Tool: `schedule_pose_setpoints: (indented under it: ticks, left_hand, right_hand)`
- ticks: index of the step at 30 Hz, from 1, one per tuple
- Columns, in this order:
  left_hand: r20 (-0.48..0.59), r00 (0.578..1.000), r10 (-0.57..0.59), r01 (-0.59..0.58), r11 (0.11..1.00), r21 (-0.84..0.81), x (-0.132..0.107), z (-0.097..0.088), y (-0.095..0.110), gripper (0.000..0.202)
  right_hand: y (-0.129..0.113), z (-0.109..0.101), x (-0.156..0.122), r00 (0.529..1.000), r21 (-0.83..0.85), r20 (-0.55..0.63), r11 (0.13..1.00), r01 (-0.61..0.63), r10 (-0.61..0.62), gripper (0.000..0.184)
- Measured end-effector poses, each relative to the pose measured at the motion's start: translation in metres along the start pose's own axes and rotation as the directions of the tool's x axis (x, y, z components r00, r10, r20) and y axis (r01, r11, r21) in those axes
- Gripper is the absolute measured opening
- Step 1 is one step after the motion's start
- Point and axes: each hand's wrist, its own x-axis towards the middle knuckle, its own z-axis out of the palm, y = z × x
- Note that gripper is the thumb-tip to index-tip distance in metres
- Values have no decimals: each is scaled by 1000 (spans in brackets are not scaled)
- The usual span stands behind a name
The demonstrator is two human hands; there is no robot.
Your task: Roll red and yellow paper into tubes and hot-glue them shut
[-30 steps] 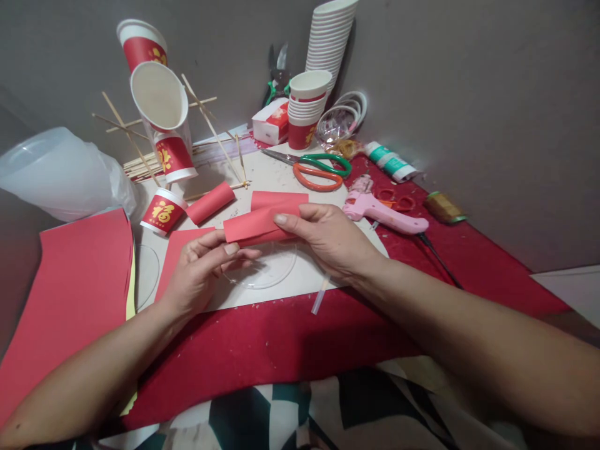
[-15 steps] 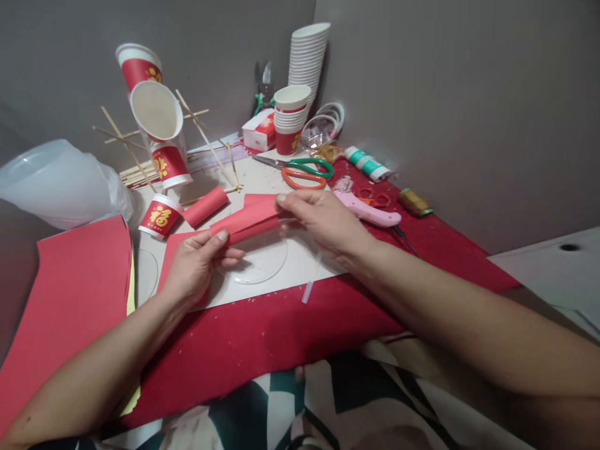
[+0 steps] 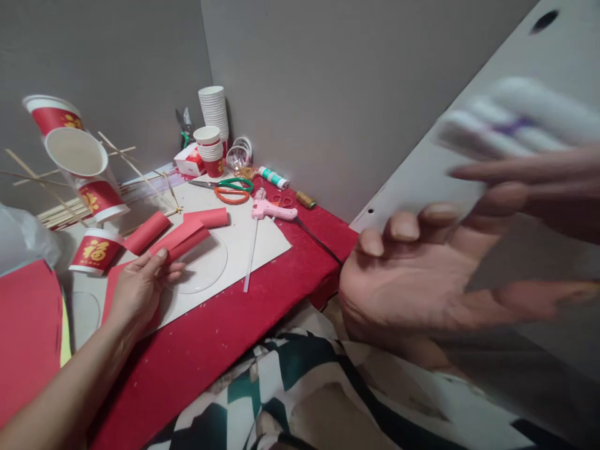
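My left hand (image 3: 138,287) is closed on one end of a rolled strip of red paper (image 3: 185,237), which rests over a clear plastic disc (image 3: 206,269) on a white board (image 3: 262,240). My right hand (image 3: 422,281) is raised close to the camera at the right, palm up and empty, fingers apart and blurred. Just past its fingertips is a smeared white object with a purple mark (image 3: 510,119); I cannot tell whether they touch. Two other red paper rolls (image 3: 146,232) (image 3: 206,217) lie behind the held one.
A pink glue gun (image 3: 272,211), scissors (image 3: 232,187), a thin white stick (image 3: 250,256) and stacked paper cups (image 3: 213,109) sit toward the corner. A frame of cups and skewers (image 3: 75,150) stands at the left. Red paper sheets (image 3: 25,331) lie near left. A white surface (image 3: 422,181) adjoins on the right.
My right hand has let go of the red roll and swung far right and up toward the white object. The view turned right. My left hand still holds the roll, now lower.
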Motion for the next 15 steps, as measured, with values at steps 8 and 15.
schedule_pose_setpoints:
  ticks: [8, 15]
  left_hand:
    - [-29, 999, 22, -23, 1000, -6, 1, -2, 0, 10]
    - [-44, 999, 24, -24, 1000, -11, 4, -2, -1, 9]
  right_hand:
    - [60, -15, -14, 865, -13, 326, 917, -399, 381, 9]
    - [58, -18, -1, 747, -345, 511, 897, -276, 426, 12]
